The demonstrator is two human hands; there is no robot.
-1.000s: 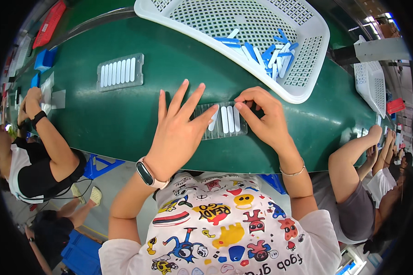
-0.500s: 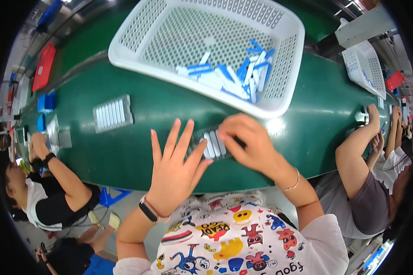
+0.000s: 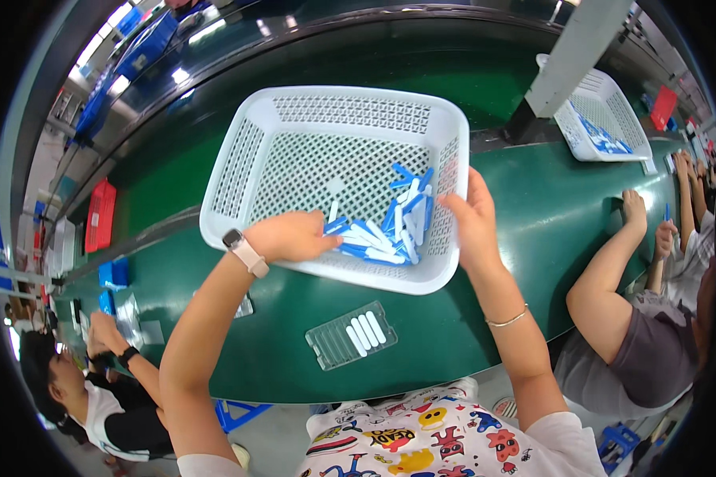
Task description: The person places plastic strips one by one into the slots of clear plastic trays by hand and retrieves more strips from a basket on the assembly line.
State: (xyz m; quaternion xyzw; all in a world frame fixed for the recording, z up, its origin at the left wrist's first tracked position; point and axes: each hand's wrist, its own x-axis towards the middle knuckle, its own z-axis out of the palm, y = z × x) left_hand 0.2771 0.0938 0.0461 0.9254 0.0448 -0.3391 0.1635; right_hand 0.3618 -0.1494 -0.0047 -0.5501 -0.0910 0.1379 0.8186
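A white perforated plastic basket [image 3: 250,107] stands on the green table, with a loose heap of small white and blue strips [image 3: 382,238] in its near right part. My left hand [image 3: 290,236] reaches over the near rim, fingers closed together at the heap's left end; what they hold is hidden. At the right wall, my right hand [image 3: 473,222] grips the basket, thumb over the rim. In front of the basket lies a clear slotted plastic tray [image 3: 330,346]. Several white strips [image 3: 366,332] fill its right slots, and its left slots are bare.
Another tray [image 3: 245,307] is mostly hidden behind my left forearm. Blue boxes [image 3: 114,274] and a red basket [image 3: 101,215] are on the left. People sit working at both sides. A grey post [image 3: 569,67] rises at the back right, beside another white basket [image 3: 605,111].
Both hands have left the clear tray and moved forward to the basket. The right now grips its wall, the left is inside it. The view has shifted, too.
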